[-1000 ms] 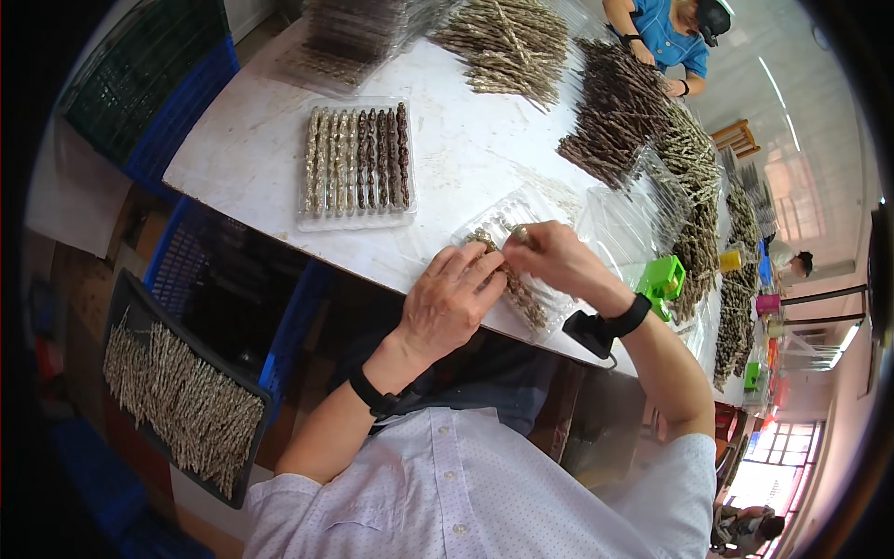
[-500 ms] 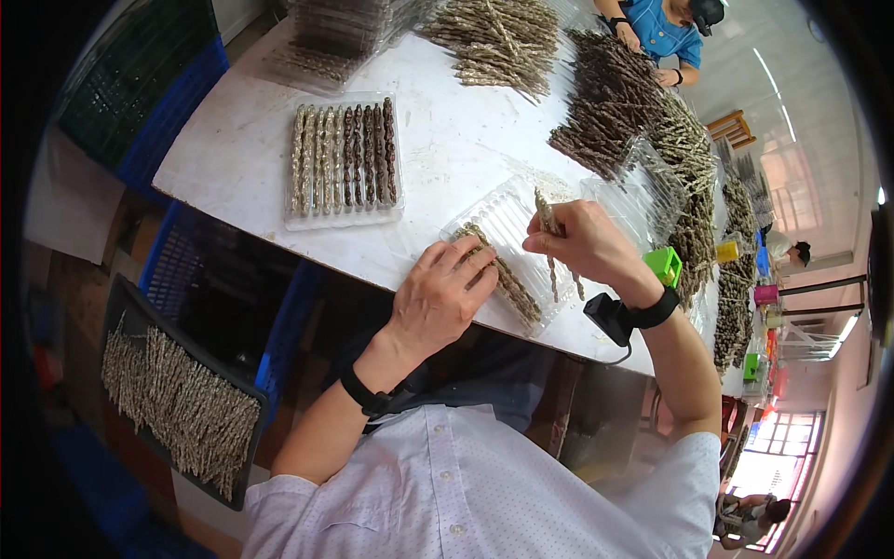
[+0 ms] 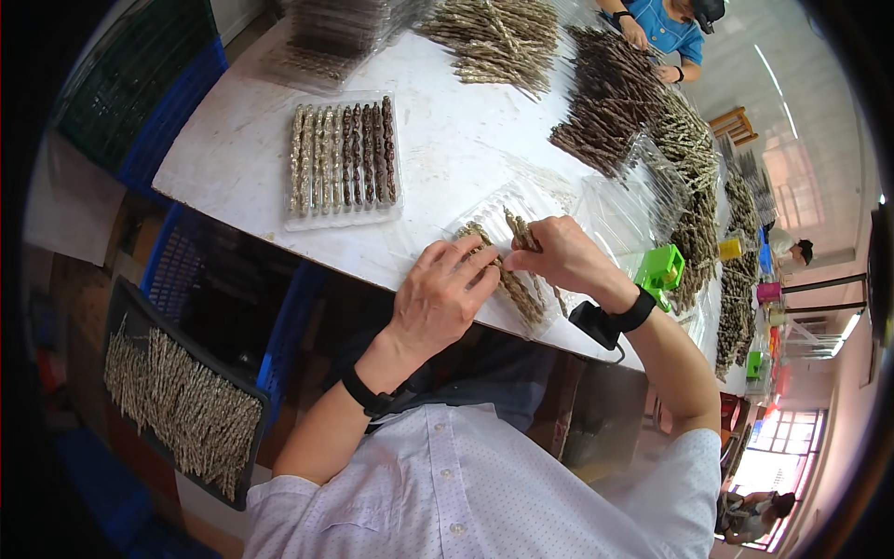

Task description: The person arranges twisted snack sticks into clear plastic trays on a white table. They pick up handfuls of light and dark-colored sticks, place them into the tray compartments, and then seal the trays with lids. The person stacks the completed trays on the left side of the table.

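Note:
A clear ribbed plastic tray (image 3: 545,200) lies near the table's front edge, partly hidden by my hands. Along its left side are brownish twisted sticks (image 3: 523,303). My left hand (image 3: 440,291) has its fingers curled over these sticks, close to their upper ends. Between the thumb and fingers of my right hand (image 3: 568,253) are a few greenish-brown twisted sticks (image 3: 515,224), held over the tray close to the left fingertips. To the left stands another clear tray (image 3: 343,222) with a row of twisted sticks, pale on its left half and dark on its right.
Stacked clear trays (image 3: 335,37) stand at the back left. Heaps of pale sticks (image 3: 498,37) and dark sticks (image 3: 610,102) cover the far side. A green plastic holder (image 3: 661,270) sits right of my wrist. A black bin of sticks (image 3: 182,401) is lower left. A co-worker (image 3: 666,33) works opposite.
My right hand has moved left and slightly down with its sticks, nearer to my left hand. The left hand has stayed in place.

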The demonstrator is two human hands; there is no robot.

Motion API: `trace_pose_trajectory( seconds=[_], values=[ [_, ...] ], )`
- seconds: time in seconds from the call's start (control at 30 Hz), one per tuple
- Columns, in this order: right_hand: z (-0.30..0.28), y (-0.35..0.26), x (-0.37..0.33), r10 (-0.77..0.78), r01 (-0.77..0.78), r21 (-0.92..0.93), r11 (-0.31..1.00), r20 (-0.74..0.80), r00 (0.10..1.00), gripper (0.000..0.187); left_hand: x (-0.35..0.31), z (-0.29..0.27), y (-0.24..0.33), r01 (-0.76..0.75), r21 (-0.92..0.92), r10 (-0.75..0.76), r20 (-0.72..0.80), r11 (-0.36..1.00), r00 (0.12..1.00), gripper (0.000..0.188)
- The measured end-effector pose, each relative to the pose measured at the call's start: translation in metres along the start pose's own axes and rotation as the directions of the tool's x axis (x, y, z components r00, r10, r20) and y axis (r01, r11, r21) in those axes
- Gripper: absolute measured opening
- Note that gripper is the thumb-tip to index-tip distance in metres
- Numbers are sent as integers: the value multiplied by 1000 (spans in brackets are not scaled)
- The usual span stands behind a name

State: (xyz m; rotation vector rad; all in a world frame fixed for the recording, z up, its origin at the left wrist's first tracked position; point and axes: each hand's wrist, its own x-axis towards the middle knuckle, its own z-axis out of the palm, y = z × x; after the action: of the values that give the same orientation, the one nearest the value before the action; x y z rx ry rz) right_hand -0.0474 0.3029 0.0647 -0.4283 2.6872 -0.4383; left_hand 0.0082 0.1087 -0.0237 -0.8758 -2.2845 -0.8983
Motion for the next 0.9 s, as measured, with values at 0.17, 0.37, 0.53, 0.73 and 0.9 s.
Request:
trace_pose_trajectory(
  seconds=[0.17, 0.37, 0.53, 0.73, 0.9],
  values=[
    [5, 4, 3, -17, 16, 29, 999, 32, 999, 35, 0, -1, 0, 14, -15, -13, 18, 1000, 1000, 15],
    [9, 7, -1, -32, 32, -16, 999, -27, 999, 32, -2, 1, -1, 12, -14, -12, 15, 1000, 1000, 15],
    [16, 13, -1, -92, 91, -14, 996, -43, 995, 23, 0, -1, 0, 9, -13, -9, 15, 1000, 1000, 15],
    [13, 18, 1, -83, 81, -89, 993, -25, 996, 25, 0, 1, -1, 1, -11, -1, 20, 1000, 1000, 15],
    [-24, -5, 0, 36, -23, 121, 992, -101, 994, 39, 0, -2, -1, 13, -28, -12, 36, 1000, 999, 15]
  ],
)
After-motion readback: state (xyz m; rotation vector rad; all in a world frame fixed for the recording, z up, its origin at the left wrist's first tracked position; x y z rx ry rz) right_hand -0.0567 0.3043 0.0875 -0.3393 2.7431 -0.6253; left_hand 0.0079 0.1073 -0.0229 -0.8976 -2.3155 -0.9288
